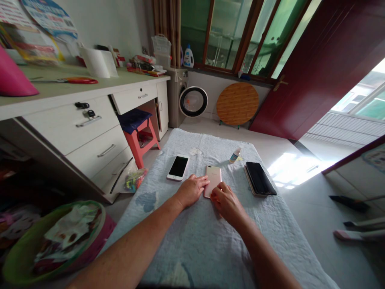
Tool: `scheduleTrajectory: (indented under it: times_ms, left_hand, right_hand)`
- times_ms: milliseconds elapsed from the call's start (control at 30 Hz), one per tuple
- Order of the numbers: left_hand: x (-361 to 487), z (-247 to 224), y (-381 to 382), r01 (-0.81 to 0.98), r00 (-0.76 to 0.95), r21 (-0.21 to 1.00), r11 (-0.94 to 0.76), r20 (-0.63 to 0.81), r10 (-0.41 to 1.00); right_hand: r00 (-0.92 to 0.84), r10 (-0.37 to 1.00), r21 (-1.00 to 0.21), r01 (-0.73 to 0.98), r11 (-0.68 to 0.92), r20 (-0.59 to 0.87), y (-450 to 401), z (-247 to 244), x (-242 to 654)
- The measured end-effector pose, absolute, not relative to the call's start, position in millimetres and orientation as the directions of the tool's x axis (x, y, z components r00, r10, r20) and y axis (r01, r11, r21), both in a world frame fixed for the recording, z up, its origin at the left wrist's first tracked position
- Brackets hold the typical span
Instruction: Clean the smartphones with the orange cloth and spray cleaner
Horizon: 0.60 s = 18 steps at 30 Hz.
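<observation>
A rose-pink smartphone (pixel 213 176) lies face down on the cloth-covered table, its camera corner at the far left. My left hand (pixel 193 190) lies beside it with the fingers stretched out, the tips touching its left edge. My right hand (pixel 224 200) is closed over its lower right corner, fingers curled in. What those fingers hold, if anything, is hidden. A white smartphone (pixel 178 167) with a dark screen lies to the left. On the right, a black smartphone (pixel 261 179) rests on a lighter flat thing. Behind stands a small spray bottle (pixel 235 155).
A pale blue patterned cloth (pixel 210 142) covers the table. To the left are a desk with drawers (pixel 99 140), a red stool (pixel 140 140) and a basket of cloths (pixel 99 237). A washing machine (pixel 177 96) with its door ajar and a round wooden tabletop (pixel 237 103) stand behind.
</observation>
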State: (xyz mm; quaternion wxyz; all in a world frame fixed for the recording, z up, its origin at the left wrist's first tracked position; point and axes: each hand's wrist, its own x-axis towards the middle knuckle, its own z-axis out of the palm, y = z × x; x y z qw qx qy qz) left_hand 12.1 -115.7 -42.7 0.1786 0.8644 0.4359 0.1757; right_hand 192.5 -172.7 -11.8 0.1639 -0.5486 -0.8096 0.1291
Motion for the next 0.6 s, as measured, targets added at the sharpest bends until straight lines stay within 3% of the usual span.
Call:
scheduleTrajectory:
  times_ms: [267, 600]
  left_hand:
    - [12, -43, -117, 0.69, 0.558, 0.463, -0.557, 0.151, 0.816]
    - [13, -40, -117, 0.691, 0.542, 0.487, -0.534, 0.14, 0.829]
  right_hand:
    - [-0.335, 0.934, -0.422, 0.834, 0.355, 0.124, -174, -21, 216]
    - [-0.375, 0.915, -0.322, 0.856, 0.404, 0.152, -171, -17, 195]
